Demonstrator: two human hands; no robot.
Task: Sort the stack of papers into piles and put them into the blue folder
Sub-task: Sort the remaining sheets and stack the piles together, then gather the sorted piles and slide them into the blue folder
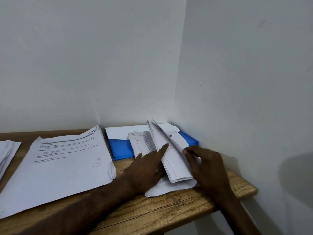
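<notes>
Two hands worked the stack of papers (174, 164), which lay partly on the blue folder (120, 148) by the wall: left hand (144, 168) pressing it with straight fingers, right hand (208, 165) pinching its limp, light upper sheets, probably best lifted by an edge.

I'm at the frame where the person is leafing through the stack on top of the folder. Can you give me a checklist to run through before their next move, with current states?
1. The right hand pinches the lifted pages of the stack of papers: ok.
2. The left hand steadies the stack, its index finger straight against the lifted pages: ok.
3. The blue folder is free to take papers: not ok. The stack and white sheets lie over part of it.
4. Whether the folder is open or closed: cannot tell.
5. The pile marked with a circle lies flat on the table, top sheet uncovered: ok.
6. Whether the far-left pile is tidy: cannot tell, as the frame edge cuts it off.
</notes>
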